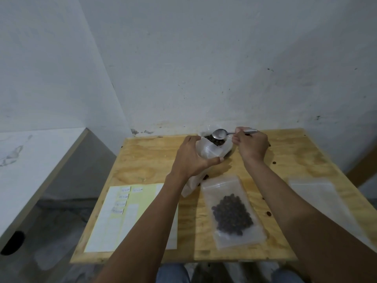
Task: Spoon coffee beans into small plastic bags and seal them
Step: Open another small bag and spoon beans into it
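While our left hand (pixel 190 158) curls round the near side of the large clear bag (pixel 212 149), thumb and fingers spread wide and hooked over its folded-down rim, the bag stands upright at the far middle of the plywood table (pixel 146 158). Our right hand (pixel 252 145) pinches the handle of a metal spoon (pixel 219 134), fingers curled tightly round it. We note the spoon bowl sits at the bag's open mouth, just above the coffee beans (pixel 216 140) inside; whether the bowl carries beans we cannot tell, as it looks bare and shiny.

Nearer to us, between the forearms, a small plastic bag (pixel 231 209) lies flat on the table, with a dark heap of beans in its lower half. Whether its top is sealed is unclear. To the right, partly under the right forearm, another small clear bag (pixel 314 190) lies flat. We see a few loose beans (pixel 269 214) scattered on the wood at the right side.

At the left of the table rests a yellow sheet (pixel 140 205) bearing white labels (pixel 122 198), some with handwriting too blurred to read. Beyond the table stands a stained white wall (pixel 224 68); a pale surface (pixel 36 160) sits at the left.
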Action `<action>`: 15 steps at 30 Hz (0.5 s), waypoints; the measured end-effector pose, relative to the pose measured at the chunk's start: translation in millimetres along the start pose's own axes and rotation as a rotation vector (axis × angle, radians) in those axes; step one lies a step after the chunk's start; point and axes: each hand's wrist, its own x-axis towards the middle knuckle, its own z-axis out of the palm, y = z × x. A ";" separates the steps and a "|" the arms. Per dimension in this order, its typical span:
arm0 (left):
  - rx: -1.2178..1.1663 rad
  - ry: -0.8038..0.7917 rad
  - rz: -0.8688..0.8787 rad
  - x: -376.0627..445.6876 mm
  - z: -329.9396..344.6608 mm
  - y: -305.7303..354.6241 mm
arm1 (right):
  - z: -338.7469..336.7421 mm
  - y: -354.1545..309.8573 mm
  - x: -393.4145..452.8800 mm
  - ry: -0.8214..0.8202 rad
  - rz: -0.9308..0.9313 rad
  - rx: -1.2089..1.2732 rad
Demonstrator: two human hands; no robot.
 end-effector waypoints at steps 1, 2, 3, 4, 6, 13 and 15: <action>0.000 -0.006 0.000 0.0 0.2 0.1 | -1.0 3.5 -1.9 0.005 -0.013 -0.005; 0.000 -0.011 0.002 0.0 0.2 0.1 | -1.3 8.3 -3.5 0.002 -0.034 -0.020; 0.001 -0.014 0.007 0.0 0.2 0.0 | -1.6 11.8 -6.5 -0.008 -0.050 -0.047; 0.003 -0.017 0.010 -0.3 0.3 -0.1 | -1.3 14.8 -8.8 -0.019 -0.057 -0.075; -0.003 -0.018 0.013 -0.9 1.0 -0.4 | -0.3 16.9 -10.9 -0.021 -0.034 -0.109; -0.032 0.002 0.017 -1.6 7.3 -0.3 | 5.0 4.8 -5.3 -0.163 0.179 -0.133; -0.035 0.011 0.009 -1.8 8.5 -0.8 | 4.6 2.8 -5.3 -0.219 0.225 -0.095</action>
